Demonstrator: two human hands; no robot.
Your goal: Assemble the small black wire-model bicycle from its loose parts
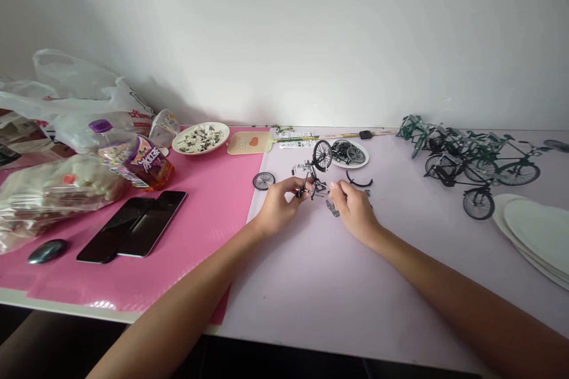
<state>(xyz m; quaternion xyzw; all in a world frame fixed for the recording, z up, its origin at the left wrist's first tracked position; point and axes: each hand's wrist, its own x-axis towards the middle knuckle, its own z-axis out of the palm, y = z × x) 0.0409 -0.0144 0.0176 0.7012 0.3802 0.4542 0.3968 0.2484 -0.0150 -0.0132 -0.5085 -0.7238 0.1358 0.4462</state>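
My left hand (282, 201) is closed on a small black model bicycle (315, 180), held above the table with one spoked wheel (322, 156) raised at its top. My right hand (354, 208) pinches a thin, light-coloured rod at the frame's right side; what exactly it is is too small to tell. A loose wheel (264, 180) lies left of my left hand. Beyond my right hand is a curved black part (359, 181). Small grey parts (332, 208) rest on the table between my hands, partly hidden.
Behind my hands are a plate of black parts (366, 161), a plate of small pieces (224, 131) and a ruler (329, 136). Several model bicycles (480, 169) and stacked white plates (540, 234) occupy the right. On the left are two phones (133, 228), a bottle (133, 157) and bags.
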